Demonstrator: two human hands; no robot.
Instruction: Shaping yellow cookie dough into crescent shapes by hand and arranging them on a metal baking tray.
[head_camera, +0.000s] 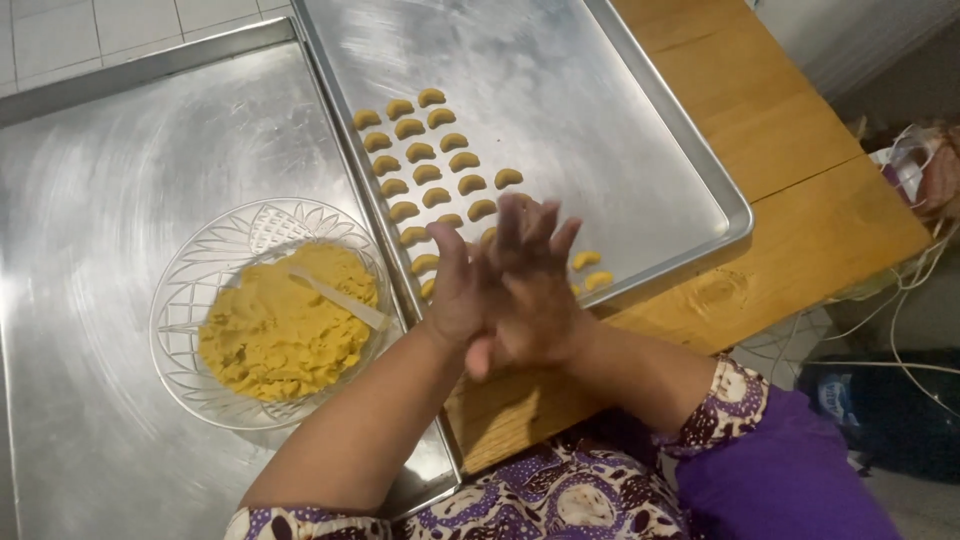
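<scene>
My left hand (452, 295) and my right hand (535, 295) are pressed palm to palm over the near edge of a large metal baking tray (620, 120), fingers stretched out. Anything between the palms is hidden. Rows of small yellow crescent-shaped dough pieces (430, 150) lie on the tray just beyond my fingers, and a few more (590, 270) show to the right of my hands. To the left, a clear patterned glass bowl (180, 290) holds a mound of yellow dough (265, 345) with a white flat utensil (340, 298) stuck in it.
The bowl stands on a second metal sheet (90, 200) at the left. Both sheets rest on a wooden table (810, 230). White cables (900, 300) and dark items lie on the floor at the right. Tiled floor shows at the top left.
</scene>
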